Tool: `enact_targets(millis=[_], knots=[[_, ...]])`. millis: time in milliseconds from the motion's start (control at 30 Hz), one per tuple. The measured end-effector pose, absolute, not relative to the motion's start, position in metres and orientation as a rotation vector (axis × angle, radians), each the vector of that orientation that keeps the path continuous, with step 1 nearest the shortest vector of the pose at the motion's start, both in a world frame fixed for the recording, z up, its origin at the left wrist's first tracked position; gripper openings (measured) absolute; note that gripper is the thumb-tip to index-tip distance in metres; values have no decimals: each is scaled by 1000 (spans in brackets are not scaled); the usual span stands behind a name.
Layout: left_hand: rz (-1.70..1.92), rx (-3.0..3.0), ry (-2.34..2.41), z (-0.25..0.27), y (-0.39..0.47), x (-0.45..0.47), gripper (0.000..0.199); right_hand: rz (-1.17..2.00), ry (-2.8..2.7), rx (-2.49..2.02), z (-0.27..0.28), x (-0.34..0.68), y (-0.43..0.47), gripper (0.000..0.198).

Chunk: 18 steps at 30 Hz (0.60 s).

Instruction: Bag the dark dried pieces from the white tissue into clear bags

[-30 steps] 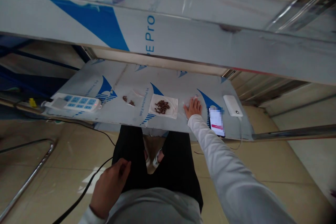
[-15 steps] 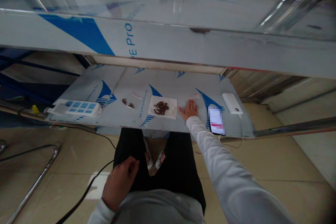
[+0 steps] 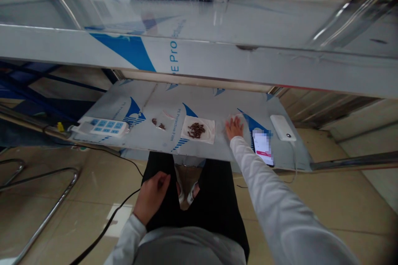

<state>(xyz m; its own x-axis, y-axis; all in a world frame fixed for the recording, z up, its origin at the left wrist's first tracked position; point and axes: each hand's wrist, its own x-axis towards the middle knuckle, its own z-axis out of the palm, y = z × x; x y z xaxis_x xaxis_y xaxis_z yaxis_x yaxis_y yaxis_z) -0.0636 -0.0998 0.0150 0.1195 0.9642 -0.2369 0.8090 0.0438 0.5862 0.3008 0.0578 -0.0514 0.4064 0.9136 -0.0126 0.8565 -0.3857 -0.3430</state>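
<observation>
On the film-covered shelf, my right hand (image 3: 234,127) lies palm down with its fingers apart. Its fingertips rest at a clear plastic bag (image 3: 232,115), mostly hidden by the hand. To its left is a white square tray (image 3: 210,135) with a pile of small dark brown pieces, perhaps screws (image 3: 196,130). Further left, a few similar dark pieces (image 3: 161,126) lie beside another clear bag with a reddish strip (image 3: 168,115). My left hand (image 3: 152,196) is curled closed over my left thigh, away from the shelf, with nothing visible in it.
A phone (image 3: 263,147) and a white power bank (image 3: 282,128) with a cable lie right of my right hand. A white power strip (image 3: 107,127) sits at the shelf's left end. An upper shelf edge (image 3: 211,60) crosses above. A black cable (image 3: 113,215) runs along the floor.
The camera view has shifted, so the scene sits further right and lower. My right hand's fingers have spread somewhat at the bag. My left hand stays curled over the thigh.
</observation>
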Motion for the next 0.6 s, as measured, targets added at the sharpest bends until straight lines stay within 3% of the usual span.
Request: enact_targets(millis=[233, 433, 600], knots=[[664, 1810, 1984, -8, -1, -53, 28, 301, -1360, -2167, -24, 302, 24, 51], [694, 1820, 2187, -28, 69, -52, 39, 309, -1174, -2007, -15, 257, -84, 45], [596, 1808, 2285, -41, 85, -50, 38, 702, -882, -1731, -16, 197, -165, 36]])
